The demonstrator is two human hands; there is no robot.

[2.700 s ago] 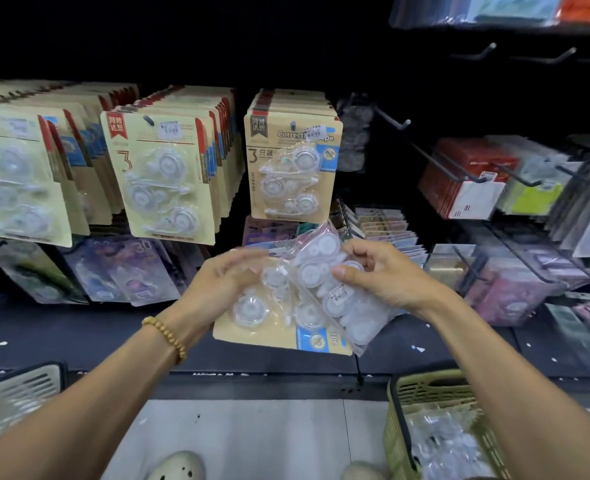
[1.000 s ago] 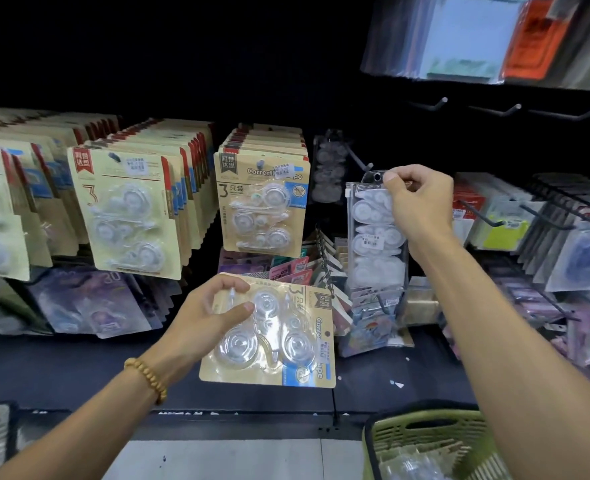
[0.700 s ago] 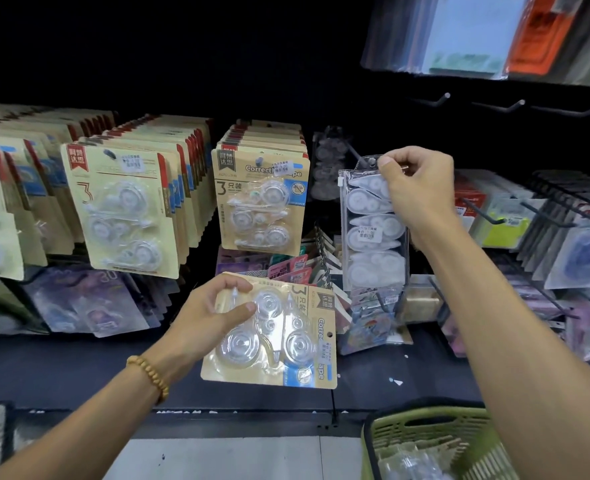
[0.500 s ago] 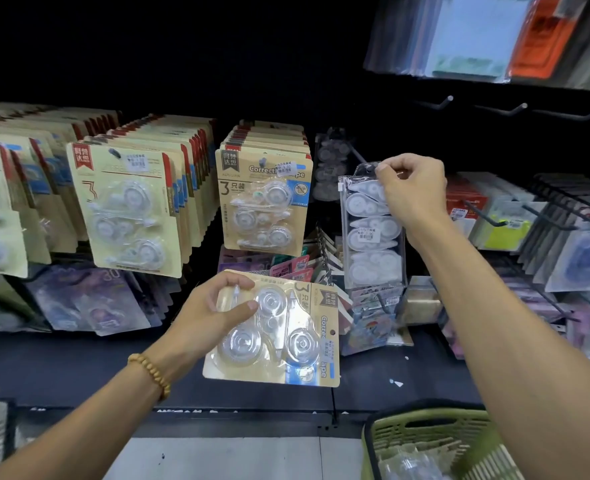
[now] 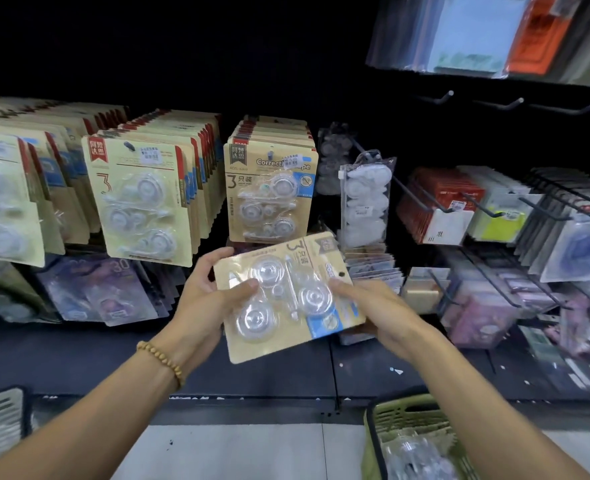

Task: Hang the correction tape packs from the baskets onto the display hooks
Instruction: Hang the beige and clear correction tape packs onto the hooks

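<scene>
Both hands hold one beige card pack (image 5: 286,296) of correction tapes. The left hand (image 5: 206,296) grips its left edge, thumb laid across the clear blister and fingers curled behind. The right hand (image 5: 373,306) holds the right edge from beneath, its thumb on the card's front near the blue corner.

The pack lies turned on its side: its printed header and small hang hole point to the right, toward the right hand, so its long axis runs roughly left to right with a slight tilt. To hang, the hole end probably has to swing upward.

Just above the pack hangs a matching row of beige packs (image 5: 271,192) on its hook, the likely target; both hands sit about equally near it. Right of that row, a clear bag of white tapes (image 5: 364,199) hangs from a hook (image 5: 373,154), though the blur hides how it seats. Below and right of the held pack, the green basket (image 5: 404,415) holds more clear-wrapped packs.
</scene>
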